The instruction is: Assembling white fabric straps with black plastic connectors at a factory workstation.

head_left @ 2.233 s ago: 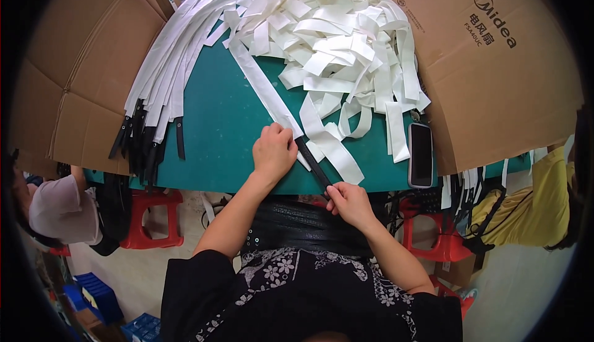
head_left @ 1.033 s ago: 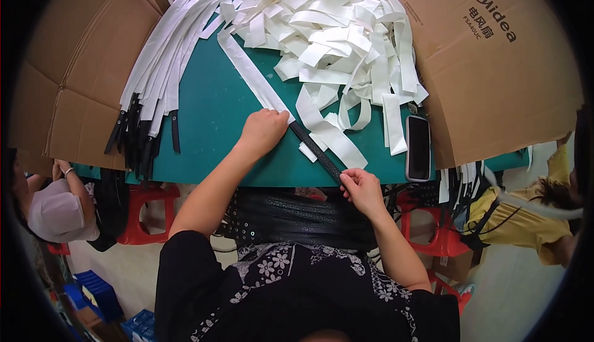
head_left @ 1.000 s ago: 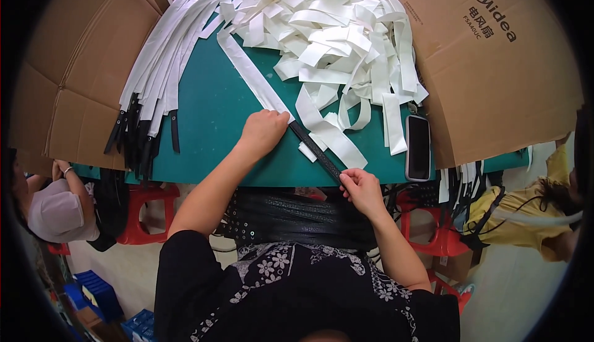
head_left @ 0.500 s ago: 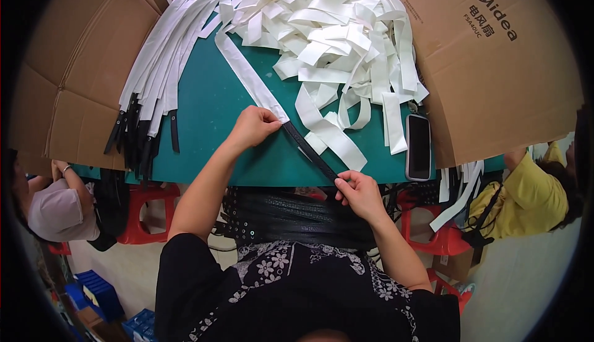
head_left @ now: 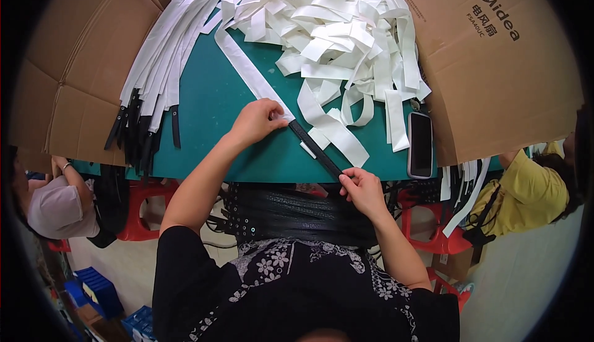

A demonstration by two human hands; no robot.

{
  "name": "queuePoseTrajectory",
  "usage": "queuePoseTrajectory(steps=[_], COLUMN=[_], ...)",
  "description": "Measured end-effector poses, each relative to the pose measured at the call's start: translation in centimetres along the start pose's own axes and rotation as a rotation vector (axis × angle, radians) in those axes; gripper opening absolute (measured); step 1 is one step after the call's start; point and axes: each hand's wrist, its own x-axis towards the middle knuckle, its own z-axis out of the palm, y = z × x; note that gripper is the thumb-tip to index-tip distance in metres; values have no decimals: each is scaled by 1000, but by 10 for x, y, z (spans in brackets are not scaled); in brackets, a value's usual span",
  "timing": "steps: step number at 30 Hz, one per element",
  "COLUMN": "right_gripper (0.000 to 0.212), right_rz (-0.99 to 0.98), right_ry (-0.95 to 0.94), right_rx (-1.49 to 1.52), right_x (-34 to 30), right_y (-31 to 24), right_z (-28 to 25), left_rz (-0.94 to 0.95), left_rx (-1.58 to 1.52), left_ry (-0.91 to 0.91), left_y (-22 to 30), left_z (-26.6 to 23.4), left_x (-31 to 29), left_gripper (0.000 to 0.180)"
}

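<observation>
A black belt (head_left: 317, 150) runs slantwise over the near edge of the green table, its far part inside a long white sleeve (head_left: 247, 73). My right hand (head_left: 362, 190) pinches the belt's near end between thumb and fingers. At the sleeve's near mouth is my left hand (head_left: 258, 121), fingers curled and thumb tip at the sleeve's edge; its exact grip is partly hidden. Beside the belt's middle a small white tab sticks out. More black belts (head_left: 297, 215) with eyelets lie across my lap.
Loose white sleeves (head_left: 334, 26) heap up at the back. Sleeved belts (head_left: 158, 82) lie on the left. A phone (head_left: 420, 146) rests at the right by a cardboard box (head_left: 489, 88); another cardboard box (head_left: 93, 63) stands left. People sit on both sides, near red stools (head_left: 145, 209).
Both hands and the belt have shifted slightly to the right. My left hand's fingers look a little looser at the sleeve's mouth, and the white tab stands out more.
</observation>
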Motion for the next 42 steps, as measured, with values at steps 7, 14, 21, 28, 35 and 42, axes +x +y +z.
queuePoseTrajectory(steps=[7,14,21,28,35,42], right_gripper=[22,21,19,23,24,21], right_rz=[7,0,-45,112,-37,-2], right_ry=[-15,-34,-71,-74,-88,-42], right_rx=[16,134,249,96,206,211], right_x=[1,-7,-9,-27,10,18], right_y=[-3,11,-11,6,-30,-38], right_z=[2,-2,9,-3,27,49], left_rz=[302,324,333,277,318,390], left_rx=[425,778,747,609,542,603], left_ry=[52,50,35,-9,46,47], left_y=[-4,21,50,53,62,69], left_z=[21,32,34,24,32,49], left_x=[11,5,-13,-15,-28,-54], left_gripper=[10,3,2,6,5,17])
